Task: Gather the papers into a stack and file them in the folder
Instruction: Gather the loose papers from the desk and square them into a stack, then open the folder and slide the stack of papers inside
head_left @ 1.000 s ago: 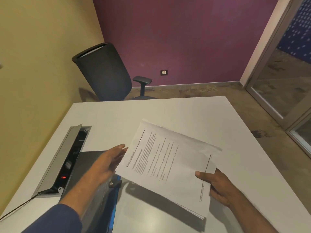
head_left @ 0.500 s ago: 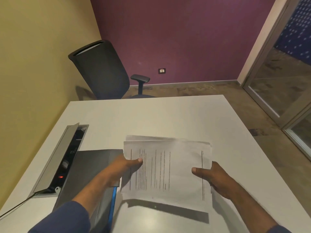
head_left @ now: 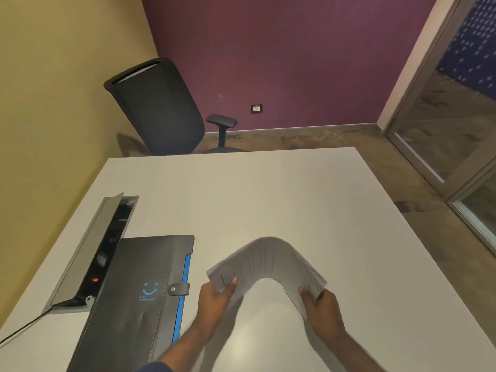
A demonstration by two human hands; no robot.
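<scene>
Paper stack (head_left: pixel 264 261): lower centre, arched above the table (head_left: pixel 268 189), pinched at both ends by left hand (head_left: pixel 214 295) and right hand (head_left: pixel 320 304) fingers. Snap-closed folder (head_left: pixel 139 291): lower left. Advice: relax bend, square edges, unsnap.

Two bare hands and forearms visible, entering from the lower edge of the head view. Left hand (head_left: pixel 214 296): uncovered, no glove, ring or watch discernible. Left forearm (head_left: pixel 188 336): bare from the wrist down to a dark blue sleeve (head_left: pixel 153 367), only a small part of the cuff showing at the bottom edge; fabric plain, no markings legible. Right hand (head_left: pixel 320 308): uncovered, no jewellery discernible. Right forearm (head_left: pixel 357 347): bare to the frame edge, no sleeve showing. Short fingernails visible on both thumbs.
</scene>
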